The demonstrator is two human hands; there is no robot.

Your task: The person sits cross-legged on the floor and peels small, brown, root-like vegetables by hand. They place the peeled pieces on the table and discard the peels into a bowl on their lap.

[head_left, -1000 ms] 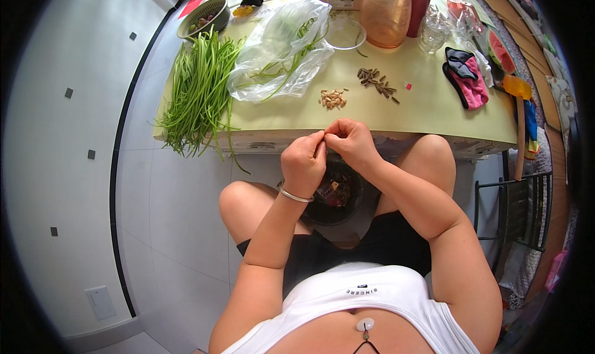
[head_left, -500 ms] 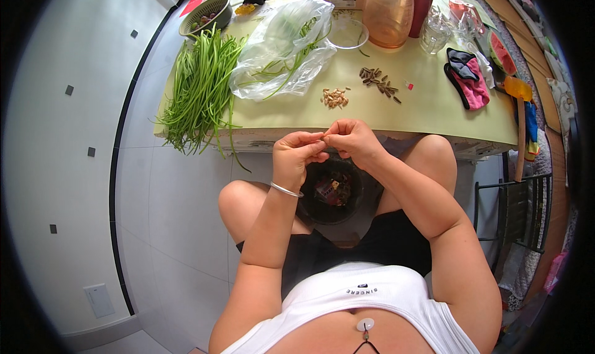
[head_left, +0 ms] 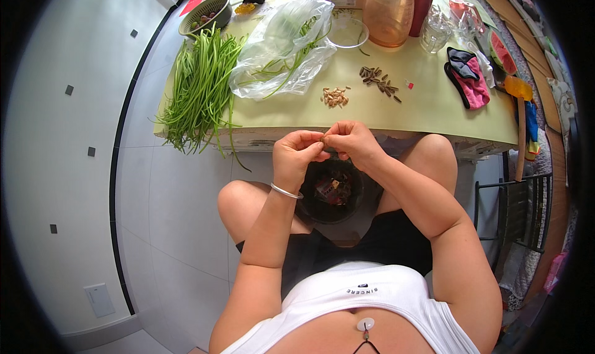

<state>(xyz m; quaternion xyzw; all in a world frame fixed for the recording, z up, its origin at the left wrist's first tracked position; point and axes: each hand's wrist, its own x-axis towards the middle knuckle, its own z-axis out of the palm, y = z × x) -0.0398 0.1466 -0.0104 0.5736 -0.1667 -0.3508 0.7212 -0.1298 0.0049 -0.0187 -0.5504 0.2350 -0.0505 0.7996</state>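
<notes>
Over a dark bin [head_left: 338, 214] between my knees, my left hand [head_left: 299, 151] and my right hand [head_left: 352, 142] meet fingertip to fingertip. Both pinch a tiny brown piece [head_left: 323, 139] that looks like a sunflower seed; the fingers hide most of it. Scraps lie in the bin. Just beyond my hands, a small heap of pale shelled kernels [head_left: 335, 97] rests on the pale yellow-green table [head_left: 279, 115]. To its right is a loose pile of dark, unshelled sunflower seeds [head_left: 379, 83].
Long green stems [head_left: 201, 87] hang over the table's left front edge, beside a clear plastic bag [head_left: 282, 50]. Farther back stand a colander [head_left: 206, 14], a clear round container [head_left: 348, 32] and an orange jug [head_left: 388, 13]. Pink-and-grey cloth [head_left: 469, 81] and a mallet [head_left: 519, 125] are right.
My fingertips have shifted slightly against each other, and a bit more of the small brown piece shows. The heaps on the table look the same.
</notes>
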